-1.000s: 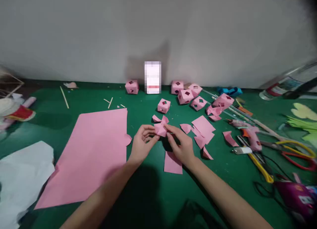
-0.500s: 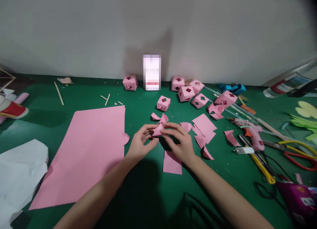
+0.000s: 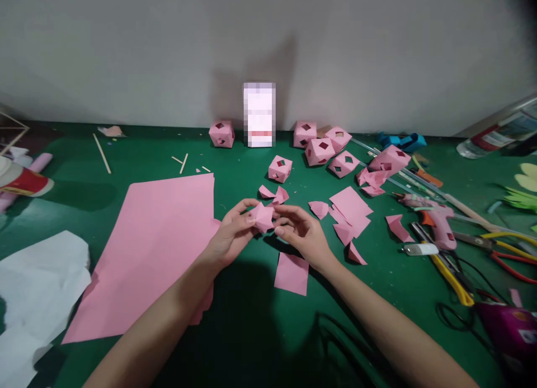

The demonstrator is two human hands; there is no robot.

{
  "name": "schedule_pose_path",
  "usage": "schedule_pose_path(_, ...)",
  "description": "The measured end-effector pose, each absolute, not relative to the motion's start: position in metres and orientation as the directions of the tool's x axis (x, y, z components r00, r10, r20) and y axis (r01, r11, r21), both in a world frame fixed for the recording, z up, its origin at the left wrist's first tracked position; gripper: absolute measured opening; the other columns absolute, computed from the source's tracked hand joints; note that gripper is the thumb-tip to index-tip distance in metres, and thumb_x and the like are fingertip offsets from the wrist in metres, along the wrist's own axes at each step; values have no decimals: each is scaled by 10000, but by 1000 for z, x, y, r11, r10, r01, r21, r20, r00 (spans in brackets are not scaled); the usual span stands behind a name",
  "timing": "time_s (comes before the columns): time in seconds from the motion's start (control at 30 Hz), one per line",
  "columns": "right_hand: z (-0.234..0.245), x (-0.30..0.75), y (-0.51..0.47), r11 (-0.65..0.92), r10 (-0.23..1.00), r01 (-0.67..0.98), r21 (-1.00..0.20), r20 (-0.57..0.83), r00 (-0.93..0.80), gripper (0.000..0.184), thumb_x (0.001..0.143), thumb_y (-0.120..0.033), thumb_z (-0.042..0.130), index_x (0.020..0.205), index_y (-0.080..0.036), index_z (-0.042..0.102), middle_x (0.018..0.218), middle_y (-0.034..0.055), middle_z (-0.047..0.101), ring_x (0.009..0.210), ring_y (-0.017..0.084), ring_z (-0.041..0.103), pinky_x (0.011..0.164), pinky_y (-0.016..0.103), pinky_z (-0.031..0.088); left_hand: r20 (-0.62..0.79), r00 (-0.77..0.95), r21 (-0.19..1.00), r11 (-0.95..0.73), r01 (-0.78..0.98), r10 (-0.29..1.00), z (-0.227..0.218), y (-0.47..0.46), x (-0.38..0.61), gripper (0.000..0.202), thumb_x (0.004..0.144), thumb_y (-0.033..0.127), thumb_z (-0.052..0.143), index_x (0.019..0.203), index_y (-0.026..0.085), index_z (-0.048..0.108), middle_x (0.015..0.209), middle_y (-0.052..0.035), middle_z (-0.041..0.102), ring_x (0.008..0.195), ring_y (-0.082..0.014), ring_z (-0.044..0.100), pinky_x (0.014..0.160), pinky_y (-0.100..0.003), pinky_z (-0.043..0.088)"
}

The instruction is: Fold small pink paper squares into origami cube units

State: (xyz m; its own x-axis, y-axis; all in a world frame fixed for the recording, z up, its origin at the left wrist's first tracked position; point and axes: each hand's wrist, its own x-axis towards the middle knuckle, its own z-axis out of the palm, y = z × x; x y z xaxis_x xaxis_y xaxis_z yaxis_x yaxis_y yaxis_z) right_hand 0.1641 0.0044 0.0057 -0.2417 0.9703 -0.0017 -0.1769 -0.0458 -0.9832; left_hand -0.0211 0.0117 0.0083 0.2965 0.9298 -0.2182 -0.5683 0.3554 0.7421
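Observation:
My left hand [image 3: 237, 228] pinches a small folded pink paper piece [image 3: 263, 217] between thumb and fingers. On its other side, my right hand [image 3: 302, 234] has its fingertips at the piece's right edge, thumb and forefinger close together. Just behind lie small curled pink paper pieces [image 3: 280, 195]. A square of pink paper [image 3: 291, 274] rests flat below my right hand. More pink squares [image 3: 351, 206] are stacked loosely to the right. Farther back stands a pink paper ball with cut-out openings [image 3: 279, 169].
A large pink sheet [image 3: 163, 253] and crumpled white paper [image 3: 46, 281] lie left. Several pink paper balls [image 3: 319, 152] sit near the wall, beside a propped-up phone [image 3: 259, 115]. Right are a glue gun [image 3: 438, 225], scissors [image 3: 482, 242], a yellow-handled cutter [image 3: 455, 281] and a bottle [image 3: 495, 133].
The folded piece has been turned so a wider face shows. My left thumb has come onto it, and my right fingers have drawn back to its edge. The view has shifted slightly.

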Motion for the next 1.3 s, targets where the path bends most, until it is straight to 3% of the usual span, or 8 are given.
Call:
schedule_pose_path(0.1,8,167,5,-152,944,-140,-978,-102,-314,250,734,-387,808,875,-209,703,787,15,686,658,126,610,592,255,503,-219,333,716,383,-584,917,8,10,-19,343,695,215,785,999,179,629,768,6,612,694,-112,571,657,-216,443)
schedule_pose_path(0.17,9,168,6,-162,937,-104,-981,-120,-327,242,739,-414,798,796,-200,699,709,0,656,597,114,569,559,252,469,-213,326,728,373,-576,921,7,8,-17,318,717,206,766,1005,179,631,760,8,603,694,-107,562,662,-210,440)
schedule_pose_path(0.33,9,168,5,-133,952,-104,-986,-98,-289,271,767,-456,760,775,-195,685,722,8,666,641,127,589,622,270,482,-210,327,767,363,-530,921,5,9,-15,298,766,196,729,1043,191,617,764,2,610,694,-110,561,674,-225,451)
schedule_pose_path(0.67,2,165,7,-106,973,-63,-992,-90,-211,322,787,-499,717,767,-190,628,674,-10,604,594,114,531,561,249,431,-249,262,795,352,-494,932,9,8,-10,371,720,218,788,1042,177,608,862,-13,654,722,-102,581,672,-217,451)
schedule_pose_path(0.83,-1,166,8,-110,971,-41,-993,-98,-218,328,796,-502,707,782,-188,616,671,-11,592,589,112,511,547,246,412,-271,234,801,353,-484,934,9,8,-8,402,669,212,841,1002,173,618,851,-13,678,730,-105,598,691,-218,450)
schedule_pose_path(1.3,7,167,9,-112,961,-47,-993,-96,-259,346,812,-532,687,801,-192,622,685,-13,600,620,121,541,598,254,443,-247,275,817,352,-456,929,10,7,-9,386,700,209,830,1047,167,666,825,-15,677,720,-102,603,709,-222,471)
